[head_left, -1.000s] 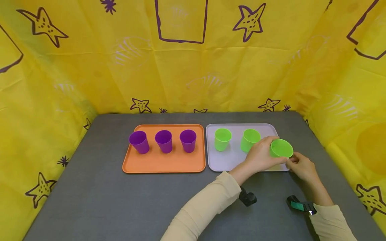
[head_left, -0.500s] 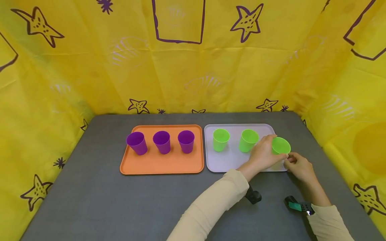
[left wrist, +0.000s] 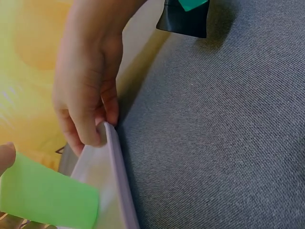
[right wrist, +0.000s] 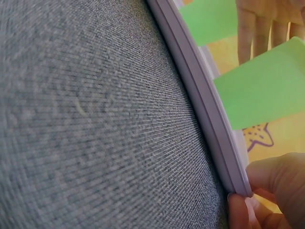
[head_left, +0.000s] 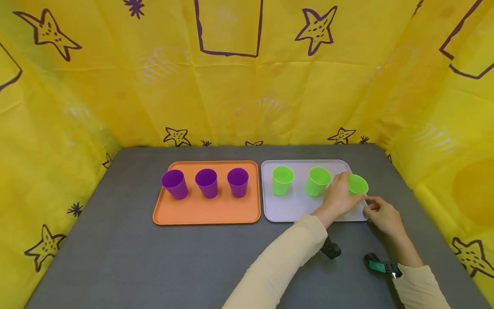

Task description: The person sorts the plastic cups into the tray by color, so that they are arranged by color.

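My left hand (head_left: pixel 339 197) holds a light green cup (head_left: pixel 358 184) between thumb and fingers, over the right end of the lilac tray (head_left: pixel 289 212). In the left wrist view that cup (left wrist: pixel 52 193) has its base at or just above the tray surface; I cannot tell whether they touch. My right hand (head_left: pixel 386 216) pinches the tray's near right corner, thumb on the rim and fingers below, as the right wrist view shows. Two more green cups, one at the left (head_left: pixel 283 180) and one in the middle (head_left: pixel 318 181), stand upright on the tray.
An orange tray (head_left: pixel 208 214) lies just left of the lilac one, bearing three purple cups (head_left: pixel 207 183) in a row. Both trays lie on a grey cloth-covered table (head_left: pixel 154 266). Yellow patterned curtains (head_left: pixel 231 86) enclose its back and sides.
The green cup in my left hand has come down and slightly left towards the tray. My right hand stays at the tray corner. The head view has shifted slightly.
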### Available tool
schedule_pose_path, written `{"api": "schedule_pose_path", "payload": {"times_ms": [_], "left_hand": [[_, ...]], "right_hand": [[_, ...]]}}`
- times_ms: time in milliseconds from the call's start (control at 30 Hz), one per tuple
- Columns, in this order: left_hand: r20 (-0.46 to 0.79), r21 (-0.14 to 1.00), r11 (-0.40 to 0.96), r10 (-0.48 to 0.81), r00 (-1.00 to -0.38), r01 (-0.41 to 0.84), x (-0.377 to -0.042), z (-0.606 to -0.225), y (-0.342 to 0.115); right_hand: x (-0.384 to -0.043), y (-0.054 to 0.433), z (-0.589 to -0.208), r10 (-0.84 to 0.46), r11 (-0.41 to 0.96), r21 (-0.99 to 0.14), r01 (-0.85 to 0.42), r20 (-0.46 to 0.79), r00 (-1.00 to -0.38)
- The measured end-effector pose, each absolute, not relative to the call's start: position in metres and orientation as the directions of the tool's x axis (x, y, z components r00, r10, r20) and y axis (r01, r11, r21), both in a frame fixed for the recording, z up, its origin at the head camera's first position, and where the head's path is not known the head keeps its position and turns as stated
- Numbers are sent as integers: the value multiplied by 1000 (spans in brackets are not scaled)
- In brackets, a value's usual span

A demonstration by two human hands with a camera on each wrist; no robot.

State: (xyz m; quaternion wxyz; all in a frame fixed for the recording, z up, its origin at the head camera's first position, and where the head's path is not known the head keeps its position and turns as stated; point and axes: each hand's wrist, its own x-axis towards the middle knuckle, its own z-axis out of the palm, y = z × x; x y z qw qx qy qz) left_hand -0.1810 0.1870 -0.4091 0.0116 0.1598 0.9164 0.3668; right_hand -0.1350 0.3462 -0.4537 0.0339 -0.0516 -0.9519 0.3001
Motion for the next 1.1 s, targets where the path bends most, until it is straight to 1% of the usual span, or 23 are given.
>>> {"api": "schedule_pose_path", "payload": {"times_ms": [267, 467, 667, 867, 1100], "left_hand": [[83, 699, 675, 253, -964, 237, -183, -414, 194], [49, 738, 652, 204, -978, 173, -184, -414, 198], [35, 758, 639, 162, -986, 132, -188, -413, 200], [15, 786, 610, 144, -989, 101, -191, -411, 203], [-16, 783, 619, 118, -993, 61, -192, -411, 206]], "right_hand": [[-133, 346, -455, 126, 805, -588, 80, 38, -991], [-134, 347, -455, 136, 811, -579, 81, 52, -989], [-136, 345, -453, 133, 798, -597, 85, 36, -990], [-137, 346, -453, 135, 801, -593, 82, 45, -990], [-137, 345, -453, 142, 791, -604, 96, 29, -989]]}}
